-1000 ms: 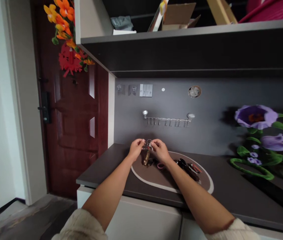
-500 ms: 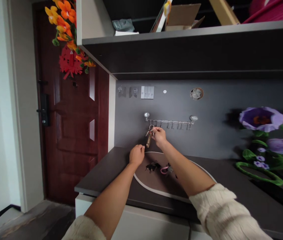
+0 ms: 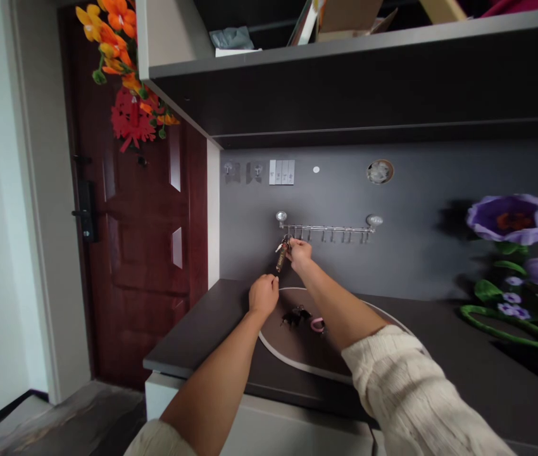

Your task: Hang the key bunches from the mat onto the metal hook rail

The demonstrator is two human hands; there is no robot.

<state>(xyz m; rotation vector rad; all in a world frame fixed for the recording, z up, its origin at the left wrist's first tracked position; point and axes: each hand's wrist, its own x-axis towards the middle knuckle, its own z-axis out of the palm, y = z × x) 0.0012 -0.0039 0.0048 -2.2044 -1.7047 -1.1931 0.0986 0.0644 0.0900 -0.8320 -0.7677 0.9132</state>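
My right hand [image 3: 300, 251] is closed in a pinch on a bunch of keys [image 3: 286, 242], at the left end of the hook rail [image 3: 326, 228] on the wall. A brown key fob [image 3: 281, 256] with pale lettering hangs tilted from the key ring. Whether the ring sits on a hook cannot be made out. Just below the fob's lower tip is my left hand [image 3: 264, 294], its fingers curled; what they hold, if anything, is hidden. On the brown oval mat [image 3: 273, 354] lie a black keychain [image 3: 296, 315] and a pink ring-shaped item [image 3: 317, 325], partly behind my right forearm.
A dark shelf [image 3: 345, 95] juts out overhead, with a cardboard box [image 3: 345, 19] on it. Purple artificial flowers [image 3: 516, 218] stand on the counter [image 3: 193, 335] at right. A dark red door [image 3: 145, 266] is at left, with orange flowers [image 3: 119, 44] above.
My right hand has brought the keys slightly up, closer to the rail, and the fob tilts more. My left hand stays close below it. The view has shifted slightly.
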